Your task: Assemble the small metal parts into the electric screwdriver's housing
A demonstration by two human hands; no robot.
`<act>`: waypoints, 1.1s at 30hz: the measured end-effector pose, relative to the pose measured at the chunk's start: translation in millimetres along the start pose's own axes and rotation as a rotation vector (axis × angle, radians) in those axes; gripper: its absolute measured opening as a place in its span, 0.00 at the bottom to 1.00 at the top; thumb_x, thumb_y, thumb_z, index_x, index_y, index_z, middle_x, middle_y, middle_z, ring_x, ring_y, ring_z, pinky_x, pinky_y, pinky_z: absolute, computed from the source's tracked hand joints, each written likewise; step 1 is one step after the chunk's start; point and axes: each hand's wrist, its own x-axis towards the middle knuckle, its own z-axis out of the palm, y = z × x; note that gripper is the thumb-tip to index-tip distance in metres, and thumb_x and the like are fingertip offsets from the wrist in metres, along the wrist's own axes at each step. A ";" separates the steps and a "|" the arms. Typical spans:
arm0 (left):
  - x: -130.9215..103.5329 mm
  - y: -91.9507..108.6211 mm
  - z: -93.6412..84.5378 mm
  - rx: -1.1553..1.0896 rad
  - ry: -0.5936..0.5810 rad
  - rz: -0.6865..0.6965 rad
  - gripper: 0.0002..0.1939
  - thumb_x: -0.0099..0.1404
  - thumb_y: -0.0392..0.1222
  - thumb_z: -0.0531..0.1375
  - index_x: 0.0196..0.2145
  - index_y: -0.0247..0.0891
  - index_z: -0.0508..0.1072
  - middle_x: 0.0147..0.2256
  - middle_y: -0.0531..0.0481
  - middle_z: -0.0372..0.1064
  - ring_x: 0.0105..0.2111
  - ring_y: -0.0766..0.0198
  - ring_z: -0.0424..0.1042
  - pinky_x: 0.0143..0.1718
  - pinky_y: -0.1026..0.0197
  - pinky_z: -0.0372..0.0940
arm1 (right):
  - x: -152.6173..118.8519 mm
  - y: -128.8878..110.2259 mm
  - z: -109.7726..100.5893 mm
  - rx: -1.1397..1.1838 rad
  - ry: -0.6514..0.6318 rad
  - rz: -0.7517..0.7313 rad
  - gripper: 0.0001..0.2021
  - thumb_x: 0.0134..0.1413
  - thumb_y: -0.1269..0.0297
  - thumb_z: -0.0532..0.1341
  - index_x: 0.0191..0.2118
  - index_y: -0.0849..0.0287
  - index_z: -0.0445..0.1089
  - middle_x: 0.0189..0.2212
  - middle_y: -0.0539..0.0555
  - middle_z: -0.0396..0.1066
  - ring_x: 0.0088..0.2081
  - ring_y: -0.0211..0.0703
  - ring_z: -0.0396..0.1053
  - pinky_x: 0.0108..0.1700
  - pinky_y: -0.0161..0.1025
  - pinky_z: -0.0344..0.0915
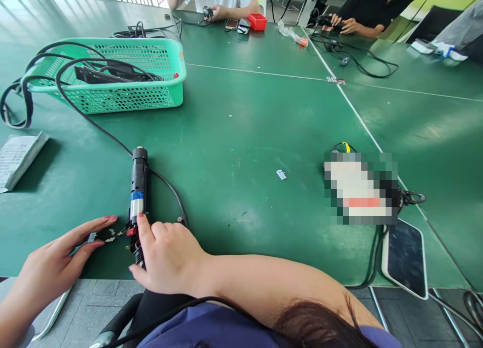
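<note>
A black cylindrical device (140,179) with a blue and silver band lies on the green table near its front edge, its inner parts and a red piece showing at the lower end. My right hand (169,255) rests against that lower end, index finger on the silver part and thumb beside it. Just left of the device is my left hand (64,252), thumb and index finger apart around a small grey piece (92,236). Thin wires (119,233) run from the device toward that hand. A black cable leads from the device toward the basket.
A green basket (175,92) with black cables stands at the back left, a wrapped packet (18,159) at the left edge. On the right lie a blurred-out object (360,189) and a phone (405,257). Two people work across the table (241,136), near a red box (257,22).
</note>
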 end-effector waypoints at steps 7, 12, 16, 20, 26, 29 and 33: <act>2.1 33.7 -15.3 -0.109 -0.124 -0.350 0.17 0.62 0.48 0.49 0.45 0.45 0.70 0.52 0.54 0.71 0.49 0.58 0.73 0.51 0.57 0.66 | -3.4 0.7 -6.6 -0.030 0.029 0.032 0.38 0.53 0.57 0.58 0.63 0.78 0.49 0.35 0.59 0.69 0.34 0.49 0.65 0.36 0.44 0.65; 2.9 54.4 -14.1 -0.169 -0.155 -0.373 0.13 0.62 0.46 0.49 0.43 0.46 0.67 0.56 0.55 0.66 0.56 0.58 0.66 0.57 0.53 0.61 | -5.8 7.3 -19.0 -0.085 0.013 0.083 0.34 0.51 0.63 0.56 0.63 0.76 0.52 0.35 0.60 0.69 0.34 0.49 0.65 0.36 0.45 0.64; 4.1 70.8 -9.8 -0.199 -0.218 -0.291 0.10 0.63 0.46 0.50 0.40 0.48 0.67 0.57 0.59 0.65 0.60 0.59 0.61 0.59 0.51 0.58 | -5.8 19.5 -33.7 -0.143 -0.045 0.095 0.32 0.52 0.67 0.54 0.63 0.75 0.53 0.34 0.61 0.70 0.32 0.49 0.66 0.35 0.45 0.64; 9.5 88.6 -4.9 -0.228 -0.206 -0.284 0.06 0.66 0.44 0.48 0.39 0.48 0.64 0.57 0.59 0.64 0.60 0.57 0.61 0.58 0.47 0.59 | -4.5 36.0 -49.4 -0.161 -0.104 0.120 0.32 0.51 0.69 0.54 0.63 0.71 0.53 0.33 0.60 0.70 0.32 0.49 0.68 0.35 0.45 0.65; 24.5 107.9 10.1 -0.330 -0.186 -0.193 0.08 0.66 0.46 0.48 0.38 0.44 0.64 0.56 0.49 0.67 0.61 0.54 0.59 0.57 0.49 0.60 | -4.6 70.2 -74.5 -0.151 -0.200 0.160 0.34 0.51 0.71 0.55 0.65 0.63 0.51 0.38 0.60 0.69 0.39 0.49 0.68 0.36 0.42 0.65; 35.7 121.0 16.4 -0.416 -0.208 -0.173 0.07 0.66 0.45 0.48 0.38 0.45 0.64 0.55 0.49 0.67 0.62 0.56 0.58 0.58 0.50 0.58 | -8.8 88.2 -89.2 -0.161 -0.255 0.190 0.35 0.51 0.71 0.55 0.66 0.57 0.51 0.41 0.59 0.68 0.40 0.48 0.68 0.37 0.41 0.64; 55.0 148.8 24.0 -0.592 -0.266 -0.113 0.07 0.66 0.44 0.49 0.38 0.44 0.64 0.55 0.47 0.68 0.62 0.58 0.56 0.60 0.49 0.55 | -20.1 112.3 -110.5 -0.166 -0.288 0.234 0.35 0.51 0.72 0.56 0.66 0.51 0.52 0.42 0.57 0.67 0.39 0.46 0.68 0.37 0.38 0.62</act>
